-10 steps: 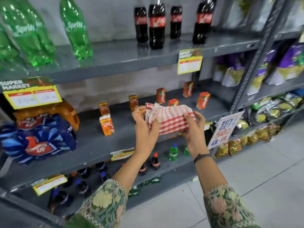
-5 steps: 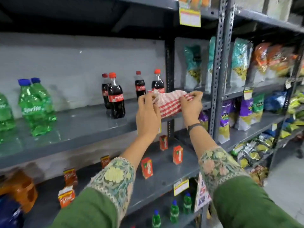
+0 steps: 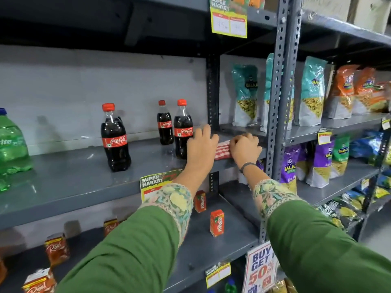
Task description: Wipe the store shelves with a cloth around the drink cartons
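Observation:
The red-and-white checked cloth [image 3: 222, 150] lies on the right end of the grey middle shelf [image 3: 84, 176]. Both hands press on it. My left hand [image 3: 201, 148] covers its left part, just beside a cola bottle [image 3: 183, 129]. My right hand [image 3: 245, 149] covers its right part, close to the perforated upright post [image 3: 277, 102]. Only a small strip of cloth shows between the hands. Small orange drink cartons [image 3: 216, 223] stand on the shelf below, under my forearms.
Two more cola bottles [image 3: 115, 137] [image 3: 165, 123] and green soda bottles [image 3: 12, 149] stand on the same shelf. Snack bags [image 3: 245, 96] fill the right bay. Price tags [image 3: 156, 185] hang from shelf edges; a promo sign [image 3: 261, 269] sits low right.
The cloth was held in the air in both hands; now it rests on the middle shelf with both hands on it. The view rose from the carton shelf to the cola shelf.

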Action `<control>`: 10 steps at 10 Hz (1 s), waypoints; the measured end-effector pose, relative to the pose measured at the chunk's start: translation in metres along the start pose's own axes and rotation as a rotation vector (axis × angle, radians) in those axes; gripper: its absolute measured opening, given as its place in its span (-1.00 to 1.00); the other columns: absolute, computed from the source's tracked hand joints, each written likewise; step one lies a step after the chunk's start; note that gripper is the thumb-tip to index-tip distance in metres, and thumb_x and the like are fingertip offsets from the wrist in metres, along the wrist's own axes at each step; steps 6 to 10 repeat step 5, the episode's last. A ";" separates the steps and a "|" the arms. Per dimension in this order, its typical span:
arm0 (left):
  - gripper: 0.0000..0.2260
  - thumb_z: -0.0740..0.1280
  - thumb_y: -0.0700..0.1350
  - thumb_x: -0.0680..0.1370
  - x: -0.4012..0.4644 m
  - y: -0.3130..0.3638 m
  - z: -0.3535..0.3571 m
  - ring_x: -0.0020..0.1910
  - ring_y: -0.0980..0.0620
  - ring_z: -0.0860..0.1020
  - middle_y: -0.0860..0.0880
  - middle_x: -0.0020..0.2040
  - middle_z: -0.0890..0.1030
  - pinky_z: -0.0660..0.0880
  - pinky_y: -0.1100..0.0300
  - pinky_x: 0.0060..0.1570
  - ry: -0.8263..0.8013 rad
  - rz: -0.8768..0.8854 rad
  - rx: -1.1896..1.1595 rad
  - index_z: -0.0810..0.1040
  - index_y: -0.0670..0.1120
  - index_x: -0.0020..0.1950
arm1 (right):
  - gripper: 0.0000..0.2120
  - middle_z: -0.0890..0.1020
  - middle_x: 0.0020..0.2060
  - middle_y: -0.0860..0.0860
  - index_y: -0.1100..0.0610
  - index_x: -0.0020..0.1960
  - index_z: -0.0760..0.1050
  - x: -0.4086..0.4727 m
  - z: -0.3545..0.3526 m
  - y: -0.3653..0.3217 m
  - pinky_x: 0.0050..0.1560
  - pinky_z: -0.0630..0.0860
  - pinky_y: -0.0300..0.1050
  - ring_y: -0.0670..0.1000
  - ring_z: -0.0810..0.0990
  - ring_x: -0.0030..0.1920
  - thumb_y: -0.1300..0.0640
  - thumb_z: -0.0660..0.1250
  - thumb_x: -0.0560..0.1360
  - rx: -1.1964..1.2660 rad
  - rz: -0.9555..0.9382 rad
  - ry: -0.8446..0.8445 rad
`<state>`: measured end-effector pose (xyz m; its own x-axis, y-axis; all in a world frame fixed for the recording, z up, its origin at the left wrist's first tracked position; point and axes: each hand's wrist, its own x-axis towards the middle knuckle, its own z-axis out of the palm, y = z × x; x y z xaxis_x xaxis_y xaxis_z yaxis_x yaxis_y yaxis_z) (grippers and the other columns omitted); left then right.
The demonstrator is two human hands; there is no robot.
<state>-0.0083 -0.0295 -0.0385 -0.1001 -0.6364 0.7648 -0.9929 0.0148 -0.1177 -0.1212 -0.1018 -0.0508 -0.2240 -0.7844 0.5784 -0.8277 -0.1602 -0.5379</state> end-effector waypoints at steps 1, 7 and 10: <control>-0.81 0.21 -0.24 0.49 0.002 0.002 0.005 0.11 -0.15 0.48 -0.13 0.14 0.53 0.41 0.02 -0.03 -0.014 0.147 0.109 0.52 -0.14 0.06 | -0.70 0.60 0.06 0.09 0.16 -0.05 0.63 -0.005 0.006 0.015 0.09 0.34 0.08 0.18 0.46 0.14 0.03 0.17 0.54 -0.046 -0.212 0.184; -0.65 0.10 0.00 0.56 -0.005 0.000 0.018 0.16 -0.12 0.50 -0.13 0.14 0.60 0.37 0.02 0.08 -0.110 0.156 0.127 0.51 -0.15 0.19 | -0.71 0.60 0.20 0.01 0.06 0.25 0.51 -0.001 -0.008 0.019 0.36 0.37 0.13 0.01 0.53 0.24 0.05 0.17 0.59 0.465 -0.324 0.012; -0.65 0.10 0.00 0.56 -0.005 0.000 0.018 0.16 -0.12 0.50 -0.13 0.14 0.60 0.37 0.02 0.08 -0.110 0.156 0.127 0.51 -0.15 0.19 | -0.71 0.60 0.20 0.01 0.06 0.25 0.51 -0.001 -0.008 0.019 0.36 0.37 0.13 0.01 0.53 0.24 0.05 0.17 0.59 0.465 -0.324 0.012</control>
